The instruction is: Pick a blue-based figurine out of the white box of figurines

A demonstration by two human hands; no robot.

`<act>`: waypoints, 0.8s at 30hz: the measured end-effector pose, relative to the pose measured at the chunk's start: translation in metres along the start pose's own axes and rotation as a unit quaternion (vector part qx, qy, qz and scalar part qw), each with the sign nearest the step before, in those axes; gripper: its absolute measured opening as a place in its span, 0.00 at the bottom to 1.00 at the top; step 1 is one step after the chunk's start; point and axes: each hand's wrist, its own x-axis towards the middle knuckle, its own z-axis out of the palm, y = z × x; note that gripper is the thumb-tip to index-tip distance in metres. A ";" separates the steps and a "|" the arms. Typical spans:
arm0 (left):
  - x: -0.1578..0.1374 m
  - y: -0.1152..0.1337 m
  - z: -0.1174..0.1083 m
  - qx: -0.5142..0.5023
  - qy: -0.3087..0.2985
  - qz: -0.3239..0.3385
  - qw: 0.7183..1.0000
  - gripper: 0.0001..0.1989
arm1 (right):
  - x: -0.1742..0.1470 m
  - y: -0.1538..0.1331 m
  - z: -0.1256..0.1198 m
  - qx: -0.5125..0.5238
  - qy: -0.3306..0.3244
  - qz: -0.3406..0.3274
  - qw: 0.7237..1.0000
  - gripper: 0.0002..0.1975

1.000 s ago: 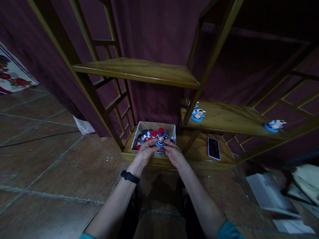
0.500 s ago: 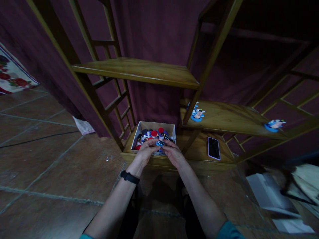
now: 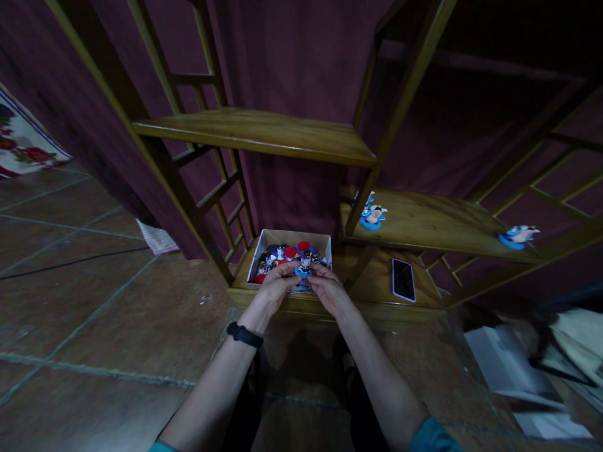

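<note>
Both grips, left hand (image 3: pixel 274 285) and right hand (image 3: pixel 328 289), pinch one small figurine (image 3: pixel 303 270) between fingertips at frame centre, above the open box (image 3: pixel 264 246), steadying it.

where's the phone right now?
The phone lies flat on the lowest shelf, right of centre in the head view, to the right of the box of figurines and beyond the right hand.
</note>
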 end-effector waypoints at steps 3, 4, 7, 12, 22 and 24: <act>0.000 0.000 0.000 0.007 -0.004 0.005 1.000 0.20 | 0.000 0.000 0.000 -0.005 0.000 -0.003 1.000 0.19; 0.000 0.000 0.000 0.008 -0.005 0.006 1.000 0.20 | 0.000 0.000 0.000 -0.007 -0.001 -0.004 1.000 0.19; 0.000 0.000 0.000 0.009 -0.009 0.008 1.000 0.20 | -0.001 -0.001 0.000 -0.017 0.000 -0.006 1.000 0.19; -0.001 0.001 0.000 0.014 -0.014 0.007 1.000 0.20 | -0.002 -0.003 0.002 -0.023 0.015 -0.005 1.000 0.20; -0.003 0.003 0.003 0.022 -0.021 0.007 1.000 0.23 | -0.005 -0.006 0.003 -0.038 0.015 -0.008 0.999 0.19; -0.003 0.003 0.004 0.028 -0.017 0.008 0.999 0.22 | -0.006 -0.008 0.004 -0.041 0.011 -0.009 0.999 0.18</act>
